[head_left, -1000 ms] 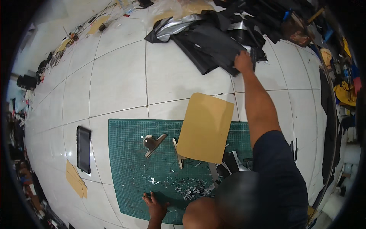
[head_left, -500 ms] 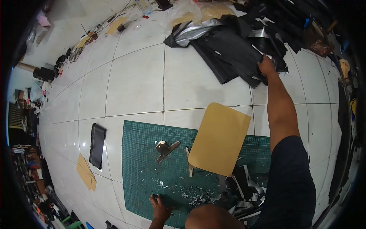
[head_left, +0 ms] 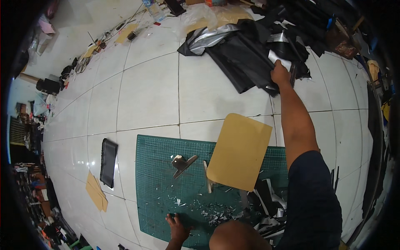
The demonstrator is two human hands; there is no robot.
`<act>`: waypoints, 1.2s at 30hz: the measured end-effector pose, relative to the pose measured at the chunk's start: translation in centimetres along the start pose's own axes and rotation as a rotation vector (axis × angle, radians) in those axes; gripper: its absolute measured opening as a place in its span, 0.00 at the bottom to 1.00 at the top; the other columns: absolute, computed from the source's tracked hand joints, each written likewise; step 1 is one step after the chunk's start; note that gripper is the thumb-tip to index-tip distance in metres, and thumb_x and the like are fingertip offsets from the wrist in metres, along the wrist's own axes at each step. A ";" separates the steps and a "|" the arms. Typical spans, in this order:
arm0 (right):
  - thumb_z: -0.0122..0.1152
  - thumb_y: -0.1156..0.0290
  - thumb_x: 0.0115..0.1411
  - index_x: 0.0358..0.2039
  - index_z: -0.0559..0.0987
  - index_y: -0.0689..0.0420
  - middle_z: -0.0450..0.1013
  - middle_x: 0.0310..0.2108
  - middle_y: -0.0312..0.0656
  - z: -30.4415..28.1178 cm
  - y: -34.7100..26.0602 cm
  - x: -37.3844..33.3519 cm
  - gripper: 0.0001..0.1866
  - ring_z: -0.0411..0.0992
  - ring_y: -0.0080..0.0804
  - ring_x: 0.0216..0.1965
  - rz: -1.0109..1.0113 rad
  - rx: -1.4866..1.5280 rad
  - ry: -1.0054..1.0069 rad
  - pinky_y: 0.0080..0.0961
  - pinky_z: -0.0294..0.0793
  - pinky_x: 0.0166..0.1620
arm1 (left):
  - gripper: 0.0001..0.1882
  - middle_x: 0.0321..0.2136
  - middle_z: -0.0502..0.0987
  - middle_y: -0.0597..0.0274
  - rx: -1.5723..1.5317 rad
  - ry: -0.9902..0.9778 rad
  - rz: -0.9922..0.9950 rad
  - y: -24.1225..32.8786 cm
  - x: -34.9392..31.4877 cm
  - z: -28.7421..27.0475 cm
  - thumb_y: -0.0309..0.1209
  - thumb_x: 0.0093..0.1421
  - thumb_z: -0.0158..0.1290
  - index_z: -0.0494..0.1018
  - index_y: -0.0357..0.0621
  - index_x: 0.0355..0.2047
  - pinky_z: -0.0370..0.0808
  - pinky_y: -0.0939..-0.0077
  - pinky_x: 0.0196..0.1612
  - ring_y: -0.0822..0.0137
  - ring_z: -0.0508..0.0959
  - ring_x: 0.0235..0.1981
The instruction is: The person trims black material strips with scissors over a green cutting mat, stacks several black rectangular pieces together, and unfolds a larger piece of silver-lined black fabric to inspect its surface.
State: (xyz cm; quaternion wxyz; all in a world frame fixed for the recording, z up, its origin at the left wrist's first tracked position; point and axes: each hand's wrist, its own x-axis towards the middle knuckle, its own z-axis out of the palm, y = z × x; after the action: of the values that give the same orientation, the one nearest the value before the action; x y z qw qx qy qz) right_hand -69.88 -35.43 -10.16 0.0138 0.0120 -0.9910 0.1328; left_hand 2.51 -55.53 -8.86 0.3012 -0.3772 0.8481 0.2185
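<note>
My right hand (head_left: 281, 74) is stretched far forward, its fingers closed on the edge of a black sheet (head_left: 246, 54) in a crumpled pile. A pale silvery underside (head_left: 278, 58) shows just beyond my fingers. My left hand (head_left: 178, 229) lies on the green cutting mat (head_left: 154, 200) near its front edge, with fingers spread and nothing in them. On the mat sit two metal bulldog clips, one (head_left: 182, 166) left of centre and the other (head_left: 207, 177) partly under a tan card template (head_left: 241, 152) with rounded corners.
Small dark scraps (head_left: 218, 213) and black and silver offcuts (head_left: 266, 200) litter the mat's near right. To the left on the tiled floor lie a stack of black strips (head_left: 109, 162) and tan card pieces (head_left: 96, 192). Clear plastic bags (head_left: 200, 18) lie behind the pile.
My right hand has shifted slightly left with the sheet's edge, and more of the pale underside is showing. My left hand stays on the mat. The view has moved a little.
</note>
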 end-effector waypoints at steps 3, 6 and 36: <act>0.56 0.66 0.55 0.45 0.66 0.53 0.73 0.45 0.49 -0.8 -1.3 -1.9 0.18 0.71 0.49 0.48 0.070 0.196 0.019 0.43 0.70 0.48 | 0.56 0.61 0.37 0.23 -0.042 0.015 -0.021 -0.3 -0.2 0.0 0.43 0.40 0.68 0.47 0.30 0.61 0.47 0.40 0.63 0.24 0.39 0.62; 0.57 0.67 0.53 0.43 0.68 0.56 0.75 0.36 0.51 -2.7 -0.5 -3.3 0.18 0.74 0.48 0.39 0.007 0.407 0.053 0.38 0.70 0.42 | 0.56 0.61 0.38 0.26 -0.045 0.044 -0.020 0.0 -0.3 -0.3 0.42 0.40 0.68 0.47 0.32 0.61 0.47 0.43 0.63 0.27 0.39 0.63; 0.56 0.74 0.57 0.35 0.64 0.59 0.64 0.27 0.42 -5.8 -14.4 -59.5 0.11 0.67 0.25 0.30 -0.713 1.083 -1.018 0.27 0.67 0.34 | 0.35 0.53 0.68 0.53 -2.162 0.197 0.225 -3.2 -6.1 -6.5 0.52 0.57 0.50 0.60 0.42 0.58 0.68 0.57 0.55 0.53 0.70 0.52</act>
State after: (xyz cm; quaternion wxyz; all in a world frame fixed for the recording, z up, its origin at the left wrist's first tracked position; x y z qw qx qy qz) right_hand -9.86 -46.60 -2.61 -0.4033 0.3897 -0.6115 0.5581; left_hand 5.94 -58.30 -0.47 -0.2806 -0.3788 0.2576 0.8435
